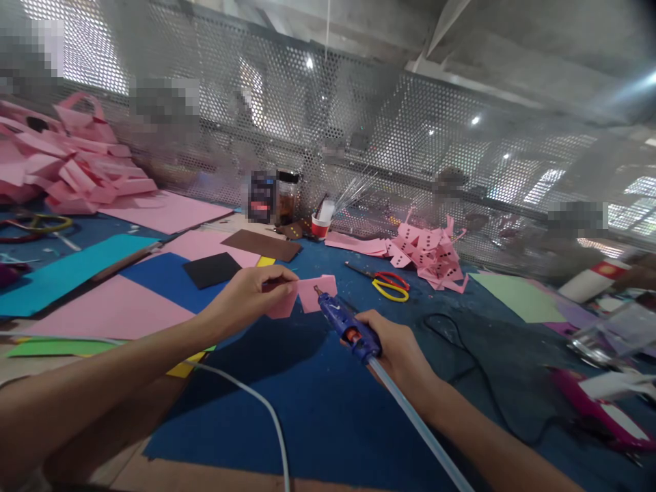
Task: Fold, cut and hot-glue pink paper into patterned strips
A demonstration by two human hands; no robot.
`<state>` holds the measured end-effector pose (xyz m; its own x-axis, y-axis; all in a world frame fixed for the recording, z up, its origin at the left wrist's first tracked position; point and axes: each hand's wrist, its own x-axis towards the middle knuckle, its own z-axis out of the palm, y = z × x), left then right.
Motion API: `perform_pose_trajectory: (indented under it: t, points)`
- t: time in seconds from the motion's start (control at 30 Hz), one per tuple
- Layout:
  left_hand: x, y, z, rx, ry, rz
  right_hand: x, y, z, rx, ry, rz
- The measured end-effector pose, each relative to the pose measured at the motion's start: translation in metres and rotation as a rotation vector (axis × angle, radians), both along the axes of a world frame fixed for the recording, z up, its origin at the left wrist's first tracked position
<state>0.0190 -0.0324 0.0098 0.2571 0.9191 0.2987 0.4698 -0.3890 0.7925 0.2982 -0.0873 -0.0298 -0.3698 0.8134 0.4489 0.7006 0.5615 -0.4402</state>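
Observation:
Between finger and thumb, my left hand [261, 294] pinches a folded pink paper piece [310, 295] above the blue table surface [287, 430]. My right hand [392, 345] is wrapped round a blue glue gun [348, 326], whose nozzle touches or nearly touches the pink piece's right part. A long translucent glue stick [415, 420] runs out of the gun's back toward the lower right. The fingers of my right hand are partly hidden behind the gun.
Red and yellow scissors [392, 285] lie beyond the glue gun. Pink cutouts [430, 253] are heaped behind them, near a red and white cup [321, 225]. Coloured sheets [169, 280] spread leftward. A white cable [266, 403] and black cable [482, 372] cross the table.

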Motion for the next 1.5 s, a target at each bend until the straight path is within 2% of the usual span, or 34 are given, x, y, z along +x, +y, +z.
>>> perform_pose_trajectory:
  t: [0.17, 0.33, 0.6, 0.7, 0.97, 1.23, 1.5]
  points:
    - [-0.001, -0.001, -0.001, -0.014, 0.006, -0.012, 0.0, -0.002, 0.008, 0.0, -0.019, -0.015]
    - [0.0, -0.002, -0.001, 0.002, 0.019, -0.005, 0.0, -0.008, 0.023, -0.087, -0.068, 0.018]
    - [0.0, -0.002, 0.0, 0.012, 0.041, -0.02, -0.001, -0.01, 0.03, -0.13, -0.057, 0.043]
    - [0.0, -0.001, -0.001, 0.012, 0.043, -0.019, -0.001, -0.01, 0.029, -0.126, -0.061, 0.04]
    - [-0.001, 0.0, 0.002, -0.018, -0.008, -0.002, 0.002, -0.006, 0.011, -0.036, -0.039, 0.011]
    - [0.002, -0.005, 0.01, 0.003, 0.015, 0.027, 0.001, -0.008, 0.017, -0.079, -0.053, 0.008]
    - [-0.001, -0.001, 0.005, 0.014, 0.003, 0.021, 0.0, -0.01, 0.023, -0.103, -0.043, 0.025]
